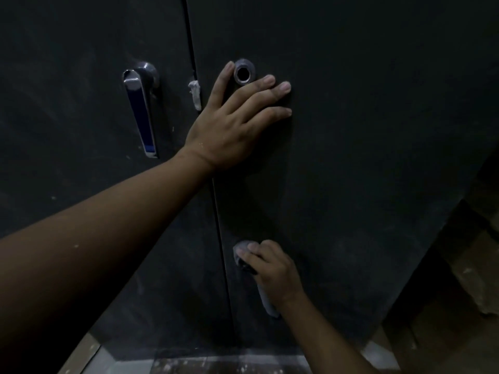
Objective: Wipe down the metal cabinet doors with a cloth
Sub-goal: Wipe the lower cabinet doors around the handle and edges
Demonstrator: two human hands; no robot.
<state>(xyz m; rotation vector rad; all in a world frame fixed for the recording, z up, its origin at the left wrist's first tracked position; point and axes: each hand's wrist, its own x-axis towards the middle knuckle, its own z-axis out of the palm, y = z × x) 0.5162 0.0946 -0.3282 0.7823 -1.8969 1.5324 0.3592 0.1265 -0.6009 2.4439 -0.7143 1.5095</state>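
Observation:
A dark metal cabinet fills the view, its left door [81,130] and right door [364,130] meeting at a vertical seam. My left hand [232,122] lies flat on the right door with fingers spread, just below a round metal lock ring [244,71]. Lower on the same door, my right hand [272,268] grips a grey cloth [243,252] and presses it to the metal near the seam. A strip of the cloth hangs below my wrist.
A chrome lever handle [141,109] hangs on the left door. A pale lump [195,94] sticks at the seam beside my left hand. Tiled floor [121,363] shows at the bottom. Dim rough ground [459,292] lies to the cabinet's right.

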